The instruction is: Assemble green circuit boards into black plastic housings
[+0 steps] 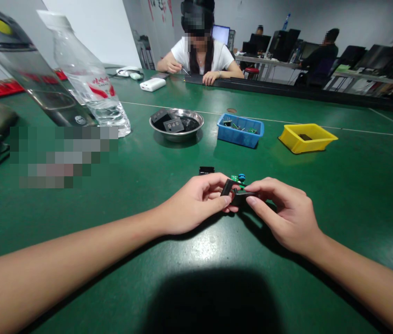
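- Mid-handling: black plastic part is up in both hands over the green table, near the middle of the view.
- Left hand: thumb and fingers closed on the part's left end.
- Right hand: thumb and fingertips pinching the right end. Can't tell if it's one piece or two pressed together.
- Green circuit board with a blue component shows just behind the fingers; can't tell if it's touching the black part or separate.
- Done so far: black part out and gripped. Nothing looks clearly finished; any join is hidden by fingers.
- Not in hand: black piece lying on the table just beyond the left hand.
- Left over, by the look of it: black plates in the metal bowl, small green parts in the blue bin, a dark piece in the yellow bin.
- So: one unit underway, I'd judge, with stock remaining.
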Tool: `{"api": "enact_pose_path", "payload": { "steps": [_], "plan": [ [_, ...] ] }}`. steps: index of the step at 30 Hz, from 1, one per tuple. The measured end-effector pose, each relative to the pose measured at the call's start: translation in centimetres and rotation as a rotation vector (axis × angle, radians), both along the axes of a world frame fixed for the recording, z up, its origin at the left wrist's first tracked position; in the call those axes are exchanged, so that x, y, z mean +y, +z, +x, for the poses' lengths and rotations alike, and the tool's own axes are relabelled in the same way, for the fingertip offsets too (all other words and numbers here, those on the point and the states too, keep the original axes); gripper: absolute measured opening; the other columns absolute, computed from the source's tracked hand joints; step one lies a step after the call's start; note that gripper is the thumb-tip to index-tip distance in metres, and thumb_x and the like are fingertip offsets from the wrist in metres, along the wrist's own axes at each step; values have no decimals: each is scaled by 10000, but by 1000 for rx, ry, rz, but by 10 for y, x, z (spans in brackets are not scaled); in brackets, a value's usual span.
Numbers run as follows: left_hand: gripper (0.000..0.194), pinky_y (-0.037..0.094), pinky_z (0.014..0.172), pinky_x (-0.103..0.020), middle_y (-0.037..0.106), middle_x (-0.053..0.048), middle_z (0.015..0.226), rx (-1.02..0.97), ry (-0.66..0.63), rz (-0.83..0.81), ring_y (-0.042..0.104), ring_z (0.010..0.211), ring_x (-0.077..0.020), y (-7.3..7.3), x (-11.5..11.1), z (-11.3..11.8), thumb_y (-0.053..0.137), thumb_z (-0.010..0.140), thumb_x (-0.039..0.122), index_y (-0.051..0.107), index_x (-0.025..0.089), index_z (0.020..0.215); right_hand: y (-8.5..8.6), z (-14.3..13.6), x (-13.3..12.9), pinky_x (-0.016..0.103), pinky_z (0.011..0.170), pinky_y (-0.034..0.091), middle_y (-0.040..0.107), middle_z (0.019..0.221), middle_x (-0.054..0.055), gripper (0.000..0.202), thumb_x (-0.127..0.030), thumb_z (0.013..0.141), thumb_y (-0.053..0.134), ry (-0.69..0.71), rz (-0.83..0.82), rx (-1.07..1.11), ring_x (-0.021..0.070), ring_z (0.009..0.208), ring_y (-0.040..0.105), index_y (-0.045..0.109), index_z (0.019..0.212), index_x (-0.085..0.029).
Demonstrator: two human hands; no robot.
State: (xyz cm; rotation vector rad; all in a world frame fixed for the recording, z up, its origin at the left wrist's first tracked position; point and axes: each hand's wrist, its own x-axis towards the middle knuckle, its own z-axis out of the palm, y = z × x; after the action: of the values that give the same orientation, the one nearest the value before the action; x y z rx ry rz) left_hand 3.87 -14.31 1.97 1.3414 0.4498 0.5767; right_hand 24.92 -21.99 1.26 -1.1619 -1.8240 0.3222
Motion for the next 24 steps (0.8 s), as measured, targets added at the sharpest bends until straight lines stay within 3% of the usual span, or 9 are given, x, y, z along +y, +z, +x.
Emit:
{"api": "enact_pose_path", "payload": {
  "steps": [8,13,24],
  "plan": [
    [235,589,917,-285,735,-37,968,5,-14,17,734,925,-143,-5,0,-1,753,902,185,634,134,1098,-4,0,0,234,678,578,772,848,-10,88,-199,930,728,-55,-39,53,121,706,709,722,1016,-217],
    [252,572,857,-228,742,-18,944,9,-12,56,731,898,-118,-4,1,-1,715,917,138,627,141,1153,-2,-1,0,243,652,579,759,809,-13,85,-223,936,724,-51,-92,116,127,676,718,717,1021,-215],
    [211,548,791,-207,756,-8,914,14,43,57,739,868,-117,-4,2,-1,726,886,118,616,152,1063,-3,-2,1,245,603,549,734,747,-23,74,-233,931,729,-55,-170,203,126,623,690,710,1000,-216]
  ]
}}
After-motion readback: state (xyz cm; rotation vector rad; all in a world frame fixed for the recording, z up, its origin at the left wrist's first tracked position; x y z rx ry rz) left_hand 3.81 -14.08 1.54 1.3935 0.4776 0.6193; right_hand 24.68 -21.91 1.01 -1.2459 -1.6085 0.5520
